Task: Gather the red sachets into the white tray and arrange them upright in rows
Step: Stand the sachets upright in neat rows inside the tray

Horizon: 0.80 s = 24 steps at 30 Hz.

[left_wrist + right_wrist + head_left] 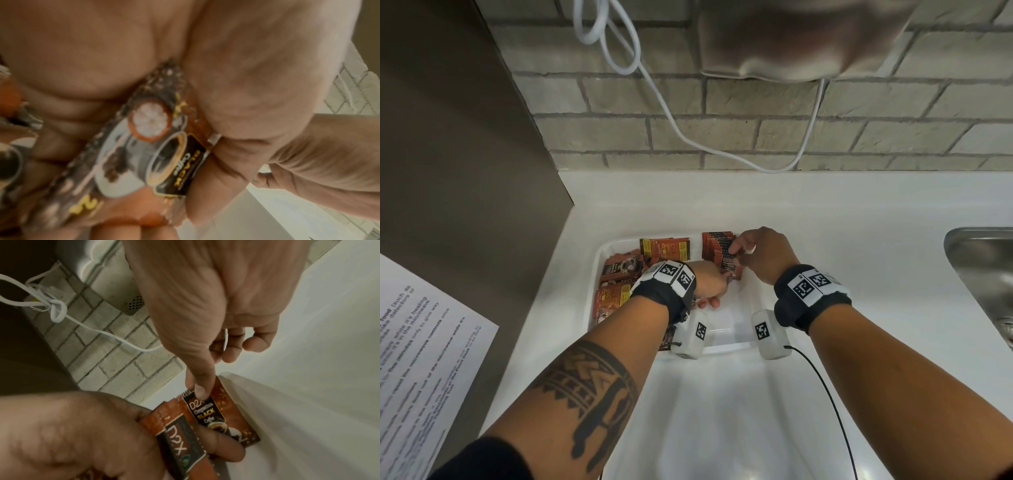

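A white tray [722, 348] sits on the white counter. Loose red sachets [616, 274] lie flat in its left half. A row of upright sachets [717, 245] stands against its far right corner. My left hand [714, 284] grips a small bunch of sachets [144, 154] between thumb and fingers, just in front of that row. My right hand [739, 255] hovers over the row. Its thumb [199, 386] presses on the top edge of the front sachet [218, 417], and its other fingers are loosely curled and hold nothing. The sachets in my left hand [180, 443] sit just before that one.
A steel sink [983, 267] lies at the right edge of the counter. A printed sheet [421, 359] hangs at the left on a brown panel [448, 171]. A white cable [688, 137] droops down the brick wall behind the tray, below a grey appliance [791, 34].
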{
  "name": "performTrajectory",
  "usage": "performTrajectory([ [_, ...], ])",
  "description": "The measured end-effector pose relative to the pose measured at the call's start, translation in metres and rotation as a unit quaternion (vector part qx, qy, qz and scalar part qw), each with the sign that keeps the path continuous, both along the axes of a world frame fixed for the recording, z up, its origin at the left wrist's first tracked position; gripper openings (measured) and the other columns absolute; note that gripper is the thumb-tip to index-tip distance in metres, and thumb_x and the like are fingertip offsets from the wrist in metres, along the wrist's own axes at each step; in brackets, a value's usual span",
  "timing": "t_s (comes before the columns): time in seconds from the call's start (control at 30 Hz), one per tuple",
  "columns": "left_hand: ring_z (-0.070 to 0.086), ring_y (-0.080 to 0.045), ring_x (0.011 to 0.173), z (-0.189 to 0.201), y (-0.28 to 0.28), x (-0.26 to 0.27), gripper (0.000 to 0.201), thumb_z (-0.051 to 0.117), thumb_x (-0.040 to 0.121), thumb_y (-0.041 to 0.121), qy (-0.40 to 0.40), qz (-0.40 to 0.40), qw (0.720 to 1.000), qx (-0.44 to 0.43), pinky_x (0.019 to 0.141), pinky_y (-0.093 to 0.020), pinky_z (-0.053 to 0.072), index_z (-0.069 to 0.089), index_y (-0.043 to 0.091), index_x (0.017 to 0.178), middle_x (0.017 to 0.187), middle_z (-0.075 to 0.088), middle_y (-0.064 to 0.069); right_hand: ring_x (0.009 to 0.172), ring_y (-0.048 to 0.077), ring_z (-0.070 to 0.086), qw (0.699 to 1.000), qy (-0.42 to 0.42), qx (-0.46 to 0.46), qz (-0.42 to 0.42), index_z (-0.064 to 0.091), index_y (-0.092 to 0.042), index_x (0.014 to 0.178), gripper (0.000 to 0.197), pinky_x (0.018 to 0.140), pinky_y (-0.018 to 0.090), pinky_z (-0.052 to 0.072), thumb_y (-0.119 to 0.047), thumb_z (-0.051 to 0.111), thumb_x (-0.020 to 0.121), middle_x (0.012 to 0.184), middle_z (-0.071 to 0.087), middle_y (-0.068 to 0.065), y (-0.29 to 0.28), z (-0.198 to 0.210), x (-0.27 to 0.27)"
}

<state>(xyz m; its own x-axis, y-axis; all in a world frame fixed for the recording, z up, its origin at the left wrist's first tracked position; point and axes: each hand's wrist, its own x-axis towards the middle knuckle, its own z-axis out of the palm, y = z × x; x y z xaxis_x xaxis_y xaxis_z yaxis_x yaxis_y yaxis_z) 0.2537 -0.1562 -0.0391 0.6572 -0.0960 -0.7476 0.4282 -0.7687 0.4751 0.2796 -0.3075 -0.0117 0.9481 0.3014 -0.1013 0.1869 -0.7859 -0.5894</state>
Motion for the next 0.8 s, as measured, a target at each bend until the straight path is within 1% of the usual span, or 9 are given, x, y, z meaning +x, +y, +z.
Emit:
performTrajectory([
  [0.2,0.051,-0.014,0.039,-0.002,0.001,0.0,0.028,0.051,0.094,0.017,-0.003,-0.002,1.0,0.002,0.053,-0.023,0.043,0.055,0.005,0.12,0.068,0.074,0.002,0.087,0.011,0.053,1.0,0.001,0.015,0.002,0.076,-0.017,0.099,0.018,0.063,0.005,0.032,-0.007,0.072,0.084,0.078,0.05,-0.019,-0.001,0.0,-0.002],
  [0.3,0.051,-0.014,0.039,0.0,0.001,-0.002,0.028,0.051,0.095,0.017,-0.005,0.005,1.0,-0.005,0.052,-0.023,0.042,0.057,0.006,0.12,0.066,0.073,0.002,0.088,0.013,0.054,1.0,0.005,0.02,0.003,0.076,-0.016,0.099,0.018,0.069,0.02,0.038,-0.008,0.074,0.084,0.079,0.05,-0.018,-0.001,0.001,-0.003],
  [0.37,0.051,-0.014,0.04,0.003,0.0,-0.004,0.029,0.051,0.095,0.017,-0.012,0.002,1.0,-0.011,0.051,-0.023,0.042,0.057,0.007,0.121,0.067,0.073,0.001,0.09,0.014,0.055,1.0,0.005,0.019,0.003,0.076,-0.017,0.098,0.017,0.073,0.022,0.038,-0.009,0.074,0.084,0.08,0.05,-0.017,-0.002,0.002,-0.003],
  [0.43,0.053,-0.015,0.044,0.007,0.0,-0.006,0.024,0.05,0.097,0.016,-0.007,-0.003,1.0,-0.019,0.051,-0.023,0.042,0.058,0.004,0.116,0.073,0.073,-0.001,0.089,0.013,0.055,1.0,0.0,0.028,-0.003,0.076,-0.017,0.098,0.017,0.067,0.015,0.037,-0.01,0.075,0.083,0.082,0.051,-0.016,-0.003,0.001,-0.002],
  [0.53,0.057,-0.013,0.056,0.018,0.007,-0.008,0.012,0.055,0.098,0.012,-0.019,-0.023,0.999,-0.031,0.046,-0.021,0.046,0.061,0.01,0.087,0.083,0.069,-0.004,0.085,0.009,0.054,0.997,-0.018,0.065,-0.028,0.076,-0.02,0.095,0.013,0.062,0.005,0.033,-0.015,0.076,0.083,0.091,0.059,-0.007,-0.008,0.0,0.001],
  [0.6,0.067,-0.017,0.068,0.022,0.019,-0.005,0.012,0.07,0.089,0.022,-0.073,-0.031,0.996,-0.028,0.06,-0.026,0.057,0.068,0.01,0.084,0.082,0.073,-0.002,0.081,0.003,0.055,0.995,-0.026,0.093,-0.033,0.075,-0.024,0.092,0.009,0.062,0.002,0.034,-0.023,0.076,0.084,0.092,0.063,-0.008,-0.01,0.001,0.003],
  [0.67,0.073,-0.029,0.087,0.018,0.029,-0.003,0.039,0.079,0.073,0.042,-0.122,-0.004,0.991,-0.064,0.085,-0.044,0.06,0.075,0.01,0.095,0.091,0.077,-0.007,0.075,-0.002,0.057,0.991,-0.009,0.129,-0.023,0.074,-0.025,0.092,0.009,0.06,0.003,0.036,-0.03,0.076,0.085,0.089,0.067,-0.011,-0.011,0.004,0.002],
  [0.73,0.074,-0.031,0.092,0.01,0.035,-0.001,0.054,0.088,0.06,0.051,-0.157,0.07,0.975,-0.143,0.089,-0.05,0.058,0.077,0.015,0.098,0.096,0.077,-0.009,0.075,-0.001,0.06,0.989,0.028,0.147,-0.004,0.073,-0.025,0.093,0.012,0.062,0.006,0.04,-0.034,0.077,0.085,0.088,0.07,-0.01,-0.011,0.007,0.0],
  [0.8,0.072,-0.025,0.088,0.015,0.035,-0.005,0.044,0.092,0.064,0.041,-0.182,0.128,0.95,-0.221,0.084,-0.044,0.059,0.077,0.019,0.1,0.098,0.077,-0.008,0.078,0.005,0.064,0.985,0.06,0.161,0.003,0.072,-0.026,0.092,0.01,0.066,0.013,0.044,-0.031,0.077,0.085,0.087,0.072,-0.006,-0.009,0.007,0.0],
])
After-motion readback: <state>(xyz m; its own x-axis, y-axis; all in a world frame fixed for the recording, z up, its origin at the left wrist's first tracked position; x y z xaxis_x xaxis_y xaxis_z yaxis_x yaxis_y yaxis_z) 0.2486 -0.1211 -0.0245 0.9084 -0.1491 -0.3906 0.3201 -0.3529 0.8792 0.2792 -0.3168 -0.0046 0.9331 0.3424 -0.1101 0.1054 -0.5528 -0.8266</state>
